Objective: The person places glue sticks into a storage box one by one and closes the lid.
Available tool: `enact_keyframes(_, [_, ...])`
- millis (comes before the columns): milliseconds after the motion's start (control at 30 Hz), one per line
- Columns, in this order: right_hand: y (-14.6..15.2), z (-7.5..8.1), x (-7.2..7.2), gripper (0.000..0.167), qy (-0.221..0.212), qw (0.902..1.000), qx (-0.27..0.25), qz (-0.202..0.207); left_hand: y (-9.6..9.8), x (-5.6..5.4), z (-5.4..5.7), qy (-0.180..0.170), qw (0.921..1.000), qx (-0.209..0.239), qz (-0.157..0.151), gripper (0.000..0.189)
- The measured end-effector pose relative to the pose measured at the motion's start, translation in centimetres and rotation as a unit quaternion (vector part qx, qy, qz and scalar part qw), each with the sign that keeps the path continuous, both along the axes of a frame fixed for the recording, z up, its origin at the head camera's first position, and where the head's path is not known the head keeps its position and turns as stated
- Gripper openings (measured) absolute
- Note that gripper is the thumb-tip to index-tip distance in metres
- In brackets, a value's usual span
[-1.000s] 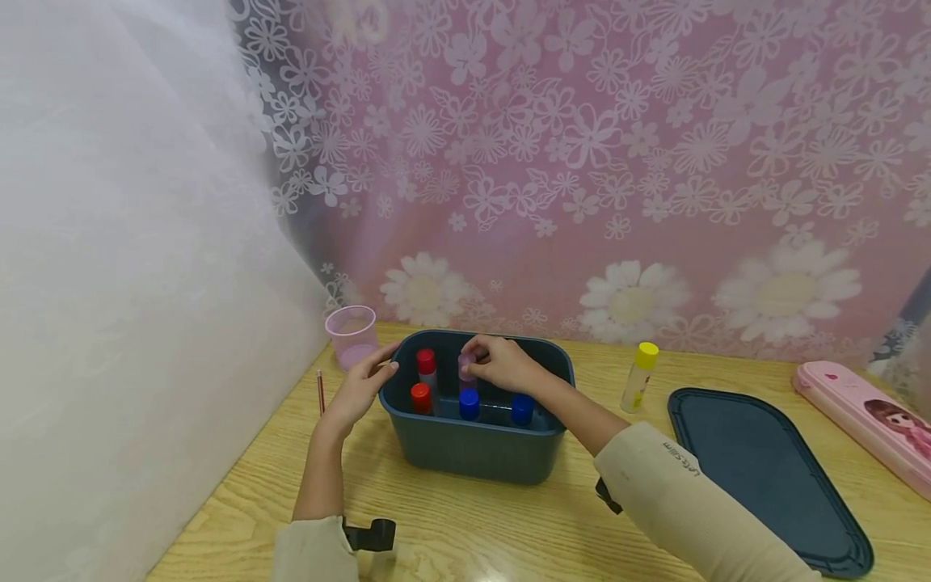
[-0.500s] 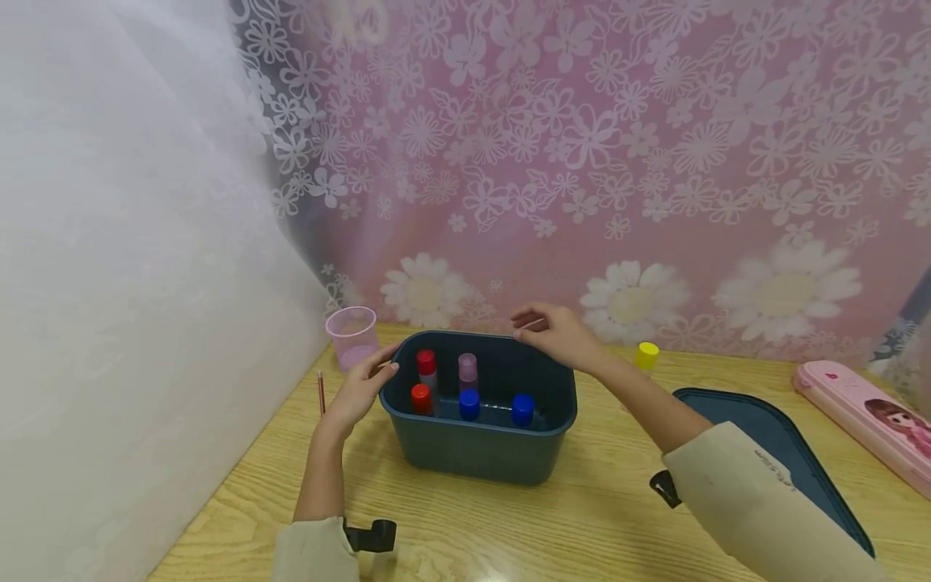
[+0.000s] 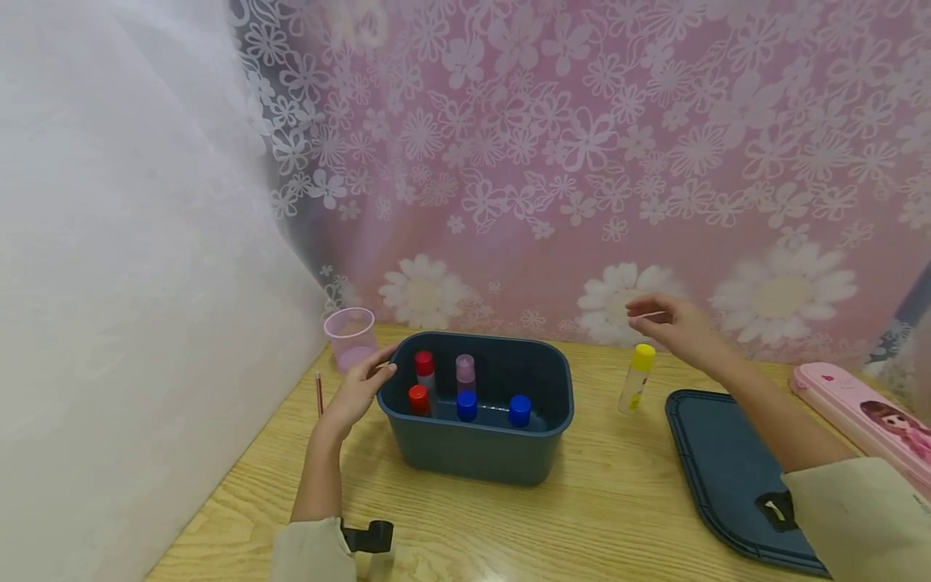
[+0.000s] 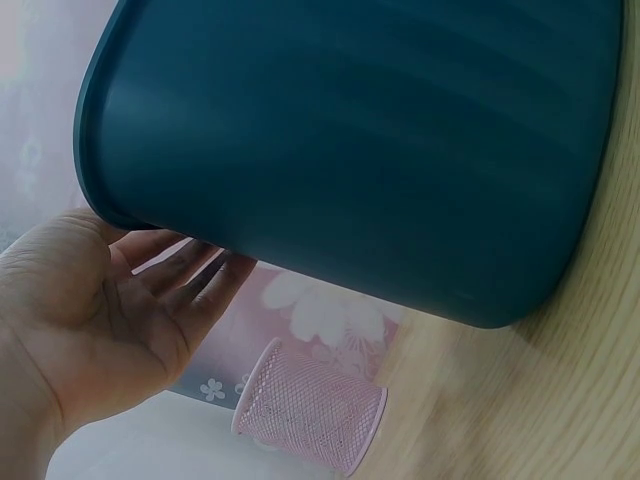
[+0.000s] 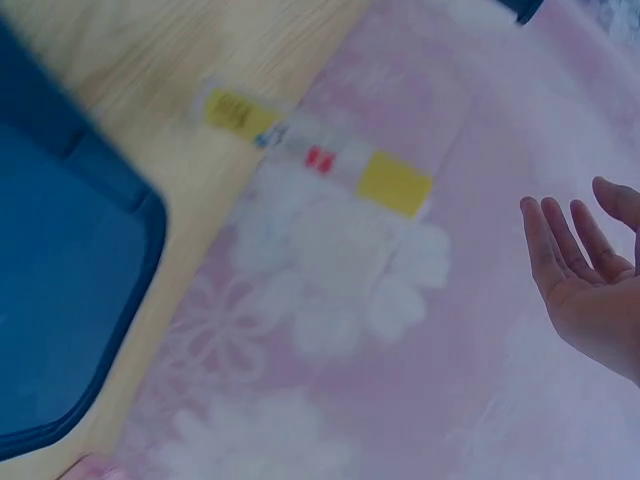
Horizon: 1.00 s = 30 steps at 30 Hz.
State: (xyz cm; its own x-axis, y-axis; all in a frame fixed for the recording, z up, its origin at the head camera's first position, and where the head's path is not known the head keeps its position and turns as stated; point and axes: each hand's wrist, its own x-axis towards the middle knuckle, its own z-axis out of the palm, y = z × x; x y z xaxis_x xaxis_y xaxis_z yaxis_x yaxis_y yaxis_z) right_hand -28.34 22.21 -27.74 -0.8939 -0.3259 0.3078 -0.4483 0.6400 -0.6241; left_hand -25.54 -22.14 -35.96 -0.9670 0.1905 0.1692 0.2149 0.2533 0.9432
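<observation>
A dark teal plastic bin (image 3: 476,454) stands on the table, and my left hand (image 3: 356,392) holds its left rim. In the left wrist view the fingers (image 4: 215,290) lie against the bin's outer wall; the thumb is hidden behind the rim. Inside the bin stand two red-capped sticks (image 3: 419,398), two blue-capped sticks (image 3: 520,411) and one purple-capped stick (image 3: 465,370). My right hand (image 3: 680,327) hovers with nothing in it, fingers loosely bent, just above and right of an upright glue stick (image 3: 636,381) with a yellow cap and clear body.
The bin's dark lid (image 3: 727,453) lies flat at right, under my right forearm. Beyond it is a pink pencil case (image 3: 836,396) with a doll picture. A pink mesh cup (image 3: 351,339) and a pencil (image 3: 319,394) are left of the bin. A floral curtain (image 3: 509,162) hangs behind.
My right hand has let go of the purple-capped stick inside the bin, risen out and moved right to above the yellow-capped glue stick. The left hand has stayed on the rim.
</observation>
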Motion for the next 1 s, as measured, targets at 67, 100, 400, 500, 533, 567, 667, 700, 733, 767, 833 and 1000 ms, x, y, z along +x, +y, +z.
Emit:
enact_keyframes(67, [1.0,-0.4,0.0,0.036,0.013,0.9998,0.011,-0.008,-0.1,0.1,0.0,0.003,1.0,0.0,0.0,0.048])
enact_keyframes(100, [1.4,-0.7,0.0,0.036,0.015,0.9996,0.02,-0.013,-0.1,0.1,0.0,0.005,1.0,0.0,0.0,0.048])
enact_keyframes(400, [3.2,-4.7,-0.5,0.043,0.002,0.998,0.049,-0.041,0.0,0.1,-0.1,0.011,0.9999,0.0,-0.002,0.049])
enact_keyframes(500, [3.3,-6.4,-0.7,0.045,0.003,0.9983,0.033,-0.047,0.0,0.0,-0.2,0.01,0.9999,0.003,-0.002,0.048])
enact_keyframes(533, [3.2,-6.9,-0.8,0.044,0.01,0.9982,0.029,-0.051,0.0,0.0,-0.1,0.009,0.9999,0.003,-0.002,0.048])
enact_keyframes(567, [3.1,-7.3,-0.9,0.044,0.016,0.9981,0.023,-0.056,0.1,0.1,0.1,0.007,1.0,0.004,-0.002,0.047])
enact_keyframes(667, [2.9,-8.3,-1.0,0.043,0.034,0.9967,0.004,-0.074,0.6,0.9,1.2,0.001,1.0,0.001,-0.001,0.046])
enact_keyframes(700, [2.7,-8.6,-1.0,0.042,0.044,0.9959,-0.003,-0.079,0.7,1.2,1.6,0.002,1.0,-0.003,-0.002,0.046])
enact_keyframes(733, [2.6,-8.8,-1.1,0.041,0.055,0.9949,-0.008,-0.084,0.9,1.5,2.0,0.001,1.0,-0.005,-0.002,0.046])
enact_keyframes(767, [2.6,-9.0,-1.1,0.04,0.061,0.9942,-0.013,-0.088,1.0,1.7,2.3,-0.001,1.0,-0.006,-0.001,0.045])
enact_keyframes(833, [2.4,-9.2,-1.1,0.039,0.068,0.9932,-0.022,-0.091,1.0,1.9,2.5,0.0,1.0,-0.006,-0.002,0.045])
enact_keyframes(1000, [2.4,-9.2,-0.9,0.038,0.06,0.9935,-0.024,-0.093,0.4,0.8,1.0,0.0,1.0,0.002,-0.004,0.046])
